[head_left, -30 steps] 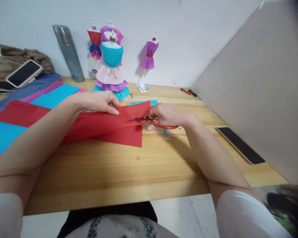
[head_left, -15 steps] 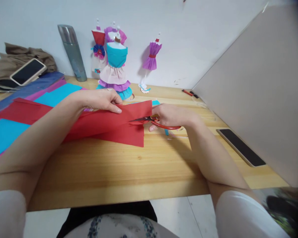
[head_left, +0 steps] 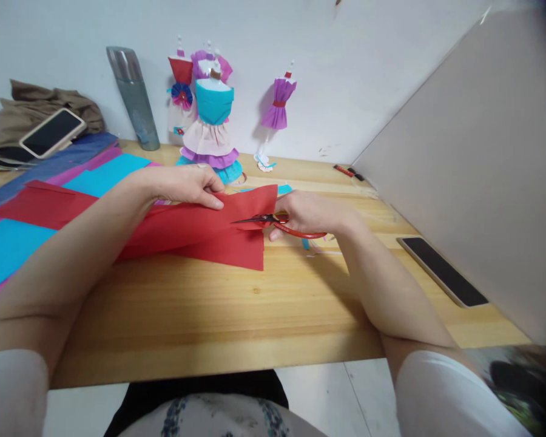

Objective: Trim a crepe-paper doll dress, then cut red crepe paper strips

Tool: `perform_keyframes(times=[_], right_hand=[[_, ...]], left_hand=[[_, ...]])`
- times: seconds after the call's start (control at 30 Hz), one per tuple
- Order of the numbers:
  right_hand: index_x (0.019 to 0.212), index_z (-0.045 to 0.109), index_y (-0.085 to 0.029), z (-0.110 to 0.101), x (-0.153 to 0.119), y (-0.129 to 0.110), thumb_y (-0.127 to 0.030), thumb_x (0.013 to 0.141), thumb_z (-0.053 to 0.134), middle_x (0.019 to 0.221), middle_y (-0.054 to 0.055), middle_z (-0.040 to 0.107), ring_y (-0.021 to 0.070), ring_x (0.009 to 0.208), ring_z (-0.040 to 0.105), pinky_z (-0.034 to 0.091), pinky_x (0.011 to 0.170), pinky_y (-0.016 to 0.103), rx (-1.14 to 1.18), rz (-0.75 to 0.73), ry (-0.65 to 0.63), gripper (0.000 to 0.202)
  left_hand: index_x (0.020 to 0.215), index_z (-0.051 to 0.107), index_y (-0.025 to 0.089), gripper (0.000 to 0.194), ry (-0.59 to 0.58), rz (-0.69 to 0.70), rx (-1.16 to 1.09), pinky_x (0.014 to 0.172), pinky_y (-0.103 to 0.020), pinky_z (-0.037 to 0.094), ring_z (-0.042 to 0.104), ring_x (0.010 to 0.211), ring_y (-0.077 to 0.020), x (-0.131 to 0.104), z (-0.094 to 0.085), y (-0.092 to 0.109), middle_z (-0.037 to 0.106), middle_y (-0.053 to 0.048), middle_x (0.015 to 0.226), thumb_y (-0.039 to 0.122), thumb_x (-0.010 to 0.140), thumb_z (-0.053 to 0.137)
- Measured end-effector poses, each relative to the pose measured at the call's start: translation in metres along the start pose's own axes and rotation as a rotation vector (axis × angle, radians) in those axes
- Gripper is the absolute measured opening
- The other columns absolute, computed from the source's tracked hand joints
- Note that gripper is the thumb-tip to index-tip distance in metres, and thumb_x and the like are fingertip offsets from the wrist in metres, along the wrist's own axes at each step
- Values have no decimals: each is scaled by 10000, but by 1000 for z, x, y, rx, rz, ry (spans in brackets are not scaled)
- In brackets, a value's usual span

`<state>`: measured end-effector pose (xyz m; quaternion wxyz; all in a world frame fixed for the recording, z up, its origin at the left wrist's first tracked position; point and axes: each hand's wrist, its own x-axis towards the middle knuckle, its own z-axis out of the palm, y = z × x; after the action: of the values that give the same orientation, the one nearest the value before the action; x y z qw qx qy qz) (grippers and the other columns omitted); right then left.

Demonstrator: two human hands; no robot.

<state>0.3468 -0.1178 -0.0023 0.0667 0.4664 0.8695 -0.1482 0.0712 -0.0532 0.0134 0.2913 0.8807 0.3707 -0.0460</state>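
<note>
A sheet of red crepe-like paper or cloth (head_left: 195,227) lies across the middle of the wooden table, its right end slit and slightly lifted. My left hand (head_left: 191,184) pinches its upper edge between thumb and fingers. Red-handled scissors (head_left: 264,218) are in my right hand (head_left: 307,212), at the sheet's right end. Their dark blades point left into the red material, with one blade visible on top. More red, blue and magenta sheets (head_left: 16,249) are spread under and beside my left forearm.
Small dress forms in a turquoise dress (head_left: 215,100) and a purple dress (head_left: 281,106) stand by the wall, near a grey-green bottle (head_left: 139,112). A phone (head_left: 441,271) lies at right, another phone (head_left: 52,132) on brown cloth (head_left: 68,100) at left. Scraps (head_left: 318,246) lie beyond my right hand.
My right hand and the scissors have moved slightly left, the blades reaching farther into the red sheet. My left hand keeps its place.
</note>
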Motion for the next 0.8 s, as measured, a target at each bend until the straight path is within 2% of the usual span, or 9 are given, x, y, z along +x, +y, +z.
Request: perform_keyframes(times=[0.23, 0.47, 0.63, 0.8], right_hand=[[915, 805, -204, 1, 1, 3, -446, 873, 771, 894, 81, 784, 217, 790, 638, 358, 681, 301, 3, -8, 9, 248], [886, 819, -210, 1, 2, 3, -412, 872, 780, 801, 58, 750, 194, 723, 601, 350, 666, 299, -50, 14, 39, 206], [1037, 834, -215, 1, 0, 2, -432, 866, 787, 865, 67, 776, 202, 748, 620, 353, 681, 301, -36, 5, 49, 280], [1205, 800, -194, 2, -1, 4, -457, 894, 734, 1077, 103, 789, 231, 891, 668, 405, 742, 302, 30, -82, -17, 413]], left_hand=[[998, 782, 141, 368, -4, 31, -12, 704, -242, 421, 655, 786, -183, 2, 1, -4, 774, -48, 915, 464, 877, 652], [1000, 781, 129, 373, -14, 26, 32, 679, -230, 409, 646, 787, -178, 1, -2, -8, 771, -52, 918, 458, 876, 657], [1002, 787, 131, 358, -99, 12, -45, 646, -228, 425, 633, 731, -167, 3, -5, -18, 773, -60, 896, 436, 846, 680], [1021, 789, 125, 361, -82, 30, -34, 647, -208, 446, 672, 787, -180, 2, -4, -17, 791, -85, 974, 422, 855, 671]])
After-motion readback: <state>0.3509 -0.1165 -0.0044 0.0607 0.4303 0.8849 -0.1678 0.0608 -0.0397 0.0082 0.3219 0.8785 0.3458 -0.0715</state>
